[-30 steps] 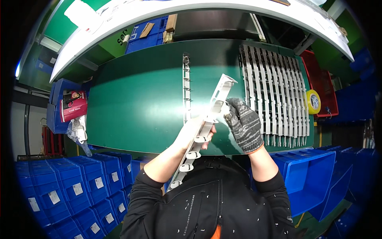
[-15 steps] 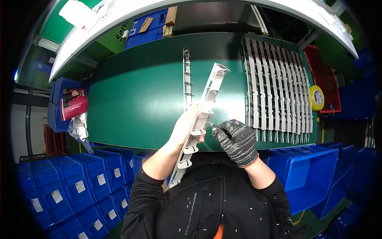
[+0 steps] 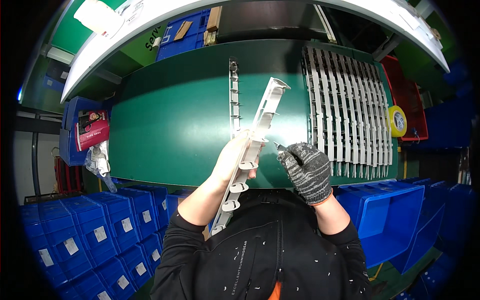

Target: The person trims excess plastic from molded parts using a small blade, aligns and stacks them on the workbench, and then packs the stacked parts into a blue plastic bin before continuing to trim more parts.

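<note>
My bare left hand (image 3: pixel 231 159) is wrapped round a long off-white strip (image 3: pixel 270 102) with rounded tabs along it. The strip slants from my chest up over the green table. My right hand (image 3: pixel 309 170), in a grey striped knit glove, is closed round a small pointed tool (image 3: pixel 278 146). Only its tip shows, so its exact kind cannot be told. That tip is to the right of the strip, apart from it. Beyond my left hand a similar strip (image 3: pixel 234 97) lies lengthwise on the table.
Many like strips (image 3: pixel 350 110) lie in rows at the right, beside a yellow tape roll (image 3: pixel 398 121) and a red bin (image 3: pixel 411 100). Blue crates (image 3: pixel 102 227) are stacked at lower left. An open blue crate (image 3: pixel 387 225) stands at lower right. A white shelf (image 3: pixel 165 21) spans the far side.
My right hand has moved a little to the right, away from the strip, with the pointed tool in it. My left hand and its strip are almost unmoved.
</note>
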Motion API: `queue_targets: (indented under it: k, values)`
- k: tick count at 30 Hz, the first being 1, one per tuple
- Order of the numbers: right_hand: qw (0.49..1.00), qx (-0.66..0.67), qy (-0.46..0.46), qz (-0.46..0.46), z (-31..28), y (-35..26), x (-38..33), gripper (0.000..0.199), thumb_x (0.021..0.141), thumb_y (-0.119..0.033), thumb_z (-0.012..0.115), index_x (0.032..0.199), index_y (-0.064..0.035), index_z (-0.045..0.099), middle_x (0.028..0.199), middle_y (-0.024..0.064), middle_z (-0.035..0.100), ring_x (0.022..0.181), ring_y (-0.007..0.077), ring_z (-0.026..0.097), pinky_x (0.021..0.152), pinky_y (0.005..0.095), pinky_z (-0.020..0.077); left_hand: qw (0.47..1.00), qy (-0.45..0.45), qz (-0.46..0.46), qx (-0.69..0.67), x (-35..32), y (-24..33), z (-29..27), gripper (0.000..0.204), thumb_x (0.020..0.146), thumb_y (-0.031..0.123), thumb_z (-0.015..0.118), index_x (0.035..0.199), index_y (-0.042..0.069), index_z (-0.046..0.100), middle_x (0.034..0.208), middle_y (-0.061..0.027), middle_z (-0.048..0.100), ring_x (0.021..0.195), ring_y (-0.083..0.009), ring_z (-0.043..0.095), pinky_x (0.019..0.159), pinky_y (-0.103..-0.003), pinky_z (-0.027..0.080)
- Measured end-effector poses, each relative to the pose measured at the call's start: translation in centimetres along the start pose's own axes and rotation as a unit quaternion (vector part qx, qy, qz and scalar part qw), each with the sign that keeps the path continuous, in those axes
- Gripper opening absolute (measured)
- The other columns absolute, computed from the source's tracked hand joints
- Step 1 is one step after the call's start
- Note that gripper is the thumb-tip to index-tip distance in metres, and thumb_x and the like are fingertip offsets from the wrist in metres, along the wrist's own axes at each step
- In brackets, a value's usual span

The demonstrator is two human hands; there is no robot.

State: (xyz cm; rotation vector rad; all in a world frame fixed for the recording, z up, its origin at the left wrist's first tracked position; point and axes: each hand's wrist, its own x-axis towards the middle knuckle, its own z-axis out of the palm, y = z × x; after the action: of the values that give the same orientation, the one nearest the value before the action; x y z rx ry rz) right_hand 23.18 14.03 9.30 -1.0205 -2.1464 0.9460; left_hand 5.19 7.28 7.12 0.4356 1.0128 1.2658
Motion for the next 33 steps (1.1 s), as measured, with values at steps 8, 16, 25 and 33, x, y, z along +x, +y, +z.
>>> queue_targets:
  k: [8,16,25,33]
  values:
    - [0.998,-0.006,-0.034,-0.050,1.6,-0.2,-0.7,0.017,0.077,-0.022,0.061,0.076,-0.0047,0.062,0.070,0.0126,0.059,0.065,0.0295,0.057,0.058,0.0374,0.0453,1.000,0.000,0.007,0.003,-0.3,0.1,0.5,0.042,0.084,0.036,0.052,0.102,-0.001,0.046,0.079,-0.0079,0.050,0.045,-0.0150,0.051,0.038,-0.023,0.043]
    - [0.999,0.000,-0.034,-0.040,1.4,-0.5,-0.8,0.016,0.076,-0.022,0.061,0.075,-0.0053,0.062,0.069,0.0116,0.058,0.063,0.0290,0.057,0.057,0.0381,0.0450,1.000,0.016,0.007,0.012,-0.5,0.2,0.9,0.043,0.083,0.037,0.053,0.102,0.000,0.047,0.078,-0.0069,0.050,0.045,-0.0142,0.051,0.037,-0.023,0.043]
    - [1.000,-0.001,0.014,-0.028,0.5,-0.7,-0.8,0.012,0.075,-0.016,0.063,0.075,-0.0045,0.063,0.069,0.0131,0.059,0.061,0.0287,0.057,0.055,0.0356,0.0450,1.000,-0.005,0.001,-0.007,-0.6,-0.3,0.4,0.038,0.086,0.036,0.050,0.102,0.001,0.048,0.073,-0.0063,0.051,0.043,-0.0132,0.051,0.037,-0.023,0.043]
    - [0.975,0.201,-0.023,0.093,-0.5,1.1,-1.4,0.021,0.085,-0.018,0.050,0.084,-0.0023,0.064,0.064,0.0091,0.058,0.058,0.0219,0.056,0.054,0.0313,0.0433,0.999,0.009,-0.017,0.046,0.0,0.5,-1.1,0.031,0.085,0.032,0.055,0.077,0.002,0.057,0.063,0.0002,0.049,0.050,-0.0080,0.045,0.046,-0.019,0.037]
